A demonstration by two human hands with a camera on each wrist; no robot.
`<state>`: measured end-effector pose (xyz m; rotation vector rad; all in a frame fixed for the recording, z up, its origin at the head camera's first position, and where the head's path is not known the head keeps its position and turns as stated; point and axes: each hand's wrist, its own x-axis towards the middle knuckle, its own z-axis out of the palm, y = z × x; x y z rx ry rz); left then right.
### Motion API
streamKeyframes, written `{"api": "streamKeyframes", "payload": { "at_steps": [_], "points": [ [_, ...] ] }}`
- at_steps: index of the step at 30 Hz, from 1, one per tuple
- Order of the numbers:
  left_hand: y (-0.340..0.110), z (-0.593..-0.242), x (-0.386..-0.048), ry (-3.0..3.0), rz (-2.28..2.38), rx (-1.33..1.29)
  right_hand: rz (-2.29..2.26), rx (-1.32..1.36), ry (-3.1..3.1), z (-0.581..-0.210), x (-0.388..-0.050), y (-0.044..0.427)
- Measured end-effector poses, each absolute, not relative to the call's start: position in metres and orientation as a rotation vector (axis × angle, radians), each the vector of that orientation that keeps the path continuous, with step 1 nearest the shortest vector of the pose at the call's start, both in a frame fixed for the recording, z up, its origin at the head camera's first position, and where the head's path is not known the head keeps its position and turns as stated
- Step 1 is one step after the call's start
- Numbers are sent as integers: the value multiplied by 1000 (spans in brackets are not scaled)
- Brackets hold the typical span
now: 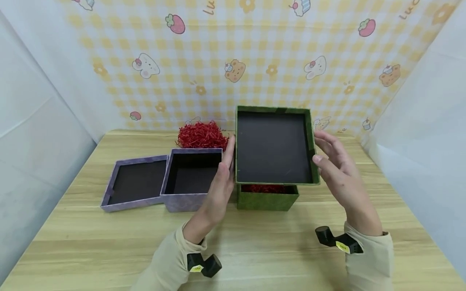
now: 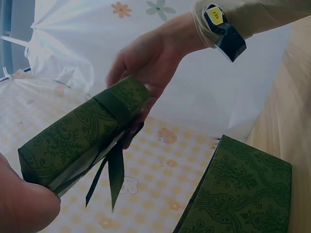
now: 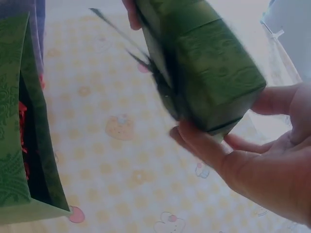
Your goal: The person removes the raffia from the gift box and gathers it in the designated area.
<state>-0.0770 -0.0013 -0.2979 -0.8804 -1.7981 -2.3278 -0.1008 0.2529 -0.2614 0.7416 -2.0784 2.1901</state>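
The green patterned lid (image 1: 271, 147) is held up over the table (image 1: 273, 246), its black inside facing the person, in front of and above the matching green box (image 1: 267, 201), which stands well back from the table's near edge. The right hand (image 1: 340, 173) pinches the lid's right wall between thumb and bent fingers; the left hand (image 1: 218, 188) rests straight fingers along the left wall. I judge that even, light pressure serves best: a hard squeeze could bow the walls, and the straight fingers could slip if one side turns first. Dark ribbon tails (image 2: 115, 177) dangle from the lid, so keep them clear of the green box's rim and its red shredded paper (image 1: 263, 188). The purple box (image 1: 185, 202), just beside the left hand toward the table's left edge, limits sideways room.
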Motion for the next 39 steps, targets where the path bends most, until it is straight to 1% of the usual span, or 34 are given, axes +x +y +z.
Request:
{"api": "streamKeyframes", "payload": {
  "at_steps": [3, 10, 14, 20, 26, 30, 39],
  "points": [
    [0, -299, -77, -1818, -2295, -866, 2214, 656, -2145, -261, -103, 255],
    [1, -301, -78, -1889, -2257, -813, 2299, 651, -2079, -264, -112, 261],
    [2, -303, -80, -1870, -2146, -790, 2313, 628, -2034, -266, -114, 268],
    [0, -300, -81, -1808, -2129, -601, 2309, 569, -1948, -267, -116, 283],
    [-1, -302, -77, -1906, -2023, -400, 2366, 647, -1798, -267, -126, 300],
    [4, -309, -77, -1912, -2063, -412, 2377, 632, -1736, -270, -126, 313],
    [9, -322, -82, -2306, -1931, -393, 2379, 489, -1748, -274, -125, 341]
  ]
}}
